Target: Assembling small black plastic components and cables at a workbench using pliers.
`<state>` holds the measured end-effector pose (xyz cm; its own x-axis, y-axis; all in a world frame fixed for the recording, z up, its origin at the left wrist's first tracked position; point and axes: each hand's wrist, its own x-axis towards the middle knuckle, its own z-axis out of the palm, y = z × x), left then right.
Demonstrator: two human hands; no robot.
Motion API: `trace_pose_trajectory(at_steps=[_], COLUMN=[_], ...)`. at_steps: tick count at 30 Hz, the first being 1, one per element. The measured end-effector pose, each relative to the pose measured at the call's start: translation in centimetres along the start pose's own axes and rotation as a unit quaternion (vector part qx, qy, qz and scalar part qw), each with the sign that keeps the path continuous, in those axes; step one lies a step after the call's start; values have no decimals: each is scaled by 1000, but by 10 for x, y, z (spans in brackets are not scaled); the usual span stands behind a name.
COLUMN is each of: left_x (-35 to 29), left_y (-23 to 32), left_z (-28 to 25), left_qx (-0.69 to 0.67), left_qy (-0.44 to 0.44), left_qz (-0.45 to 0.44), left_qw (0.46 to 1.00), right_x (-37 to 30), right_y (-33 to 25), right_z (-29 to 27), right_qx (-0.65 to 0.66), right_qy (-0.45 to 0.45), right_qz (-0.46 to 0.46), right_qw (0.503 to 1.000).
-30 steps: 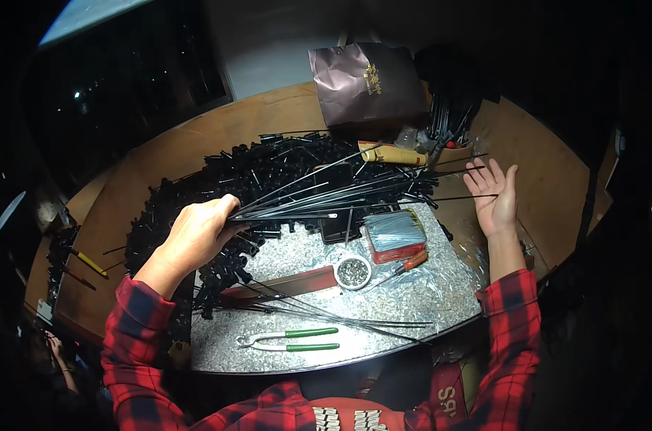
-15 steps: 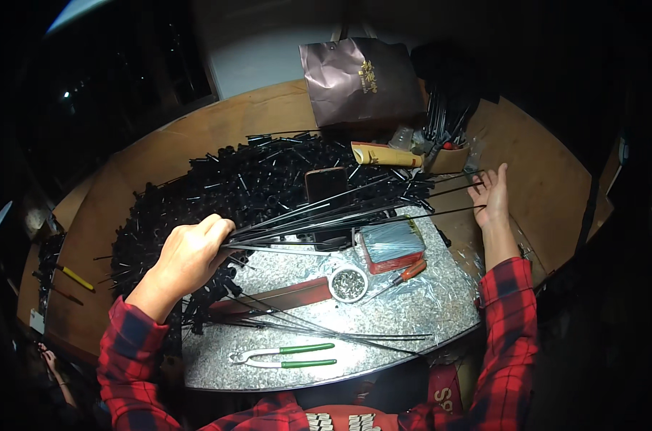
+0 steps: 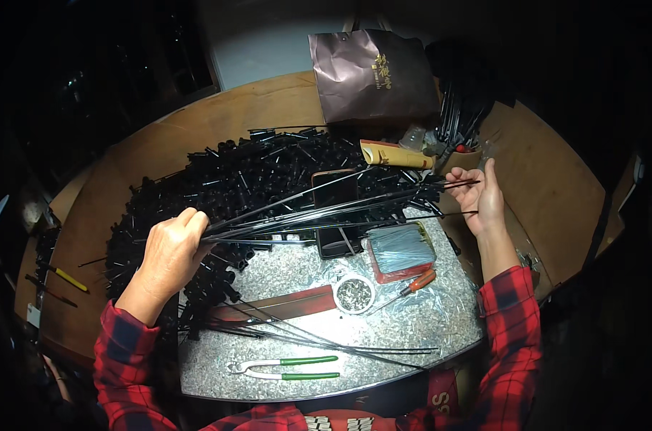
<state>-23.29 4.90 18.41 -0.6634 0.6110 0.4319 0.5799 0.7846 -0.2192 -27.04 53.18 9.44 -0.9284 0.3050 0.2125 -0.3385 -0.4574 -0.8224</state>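
Observation:
My left hand [image 3: 173, 251] is closed in a fist around one end of a bundle of thin black rods [image 3: 297, 217]. The rods reach across the table to the right, fanned out a little. At their far ends my right hand [image 3: 487, 202] is open, palm turned toward the bundle and fingers loosely bent; a few tips touch it. Below the bundle, more loose black rods [image 3: 318, 336] lie crossed on the speckled tabletop [image 3: 419, 327]. Green-handled pliers [image 3: 290, 368] rest near the front edge. A dark phone [image 3: 339, 243] is partly hidden behind the bundle.
A large heap of black tubular parts [image 3: 218, 169] covers the back left. A white cup [image 3: 354, 294] of small metal bits, a red tray [image 3: 405, 274] of thin clear pieces and an orange-handled screwdriver [image 3: 418, 281] stand mid-table. Behind are a yellow paper roll [image 3: 398, 155] and a brown bag [image 3: 372, 86].
My left hand has shifted slightly left with the bundle. My right hand has moved a little left, its fingers now bent inward, and the rods lie closer together. The view has shifted slightly.

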Motion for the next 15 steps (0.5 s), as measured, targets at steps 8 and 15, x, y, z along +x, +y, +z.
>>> trace_pose_trajectory(at_steps=[8, 15], left_x=[-17, -42], left_y=[-24, 3], left_z=[-7, 3], left_qx=[50, 104], left_qy=[91, 165], left_qz=[-48, -114], left_qw=[993, 974], right_x=[38, 123], right_y=[10, 75], right_z=[18, 49], right_qx=[38, -482], right_qy=[4, -132], right_qz=[19, -138], right_qw=[999, 855])
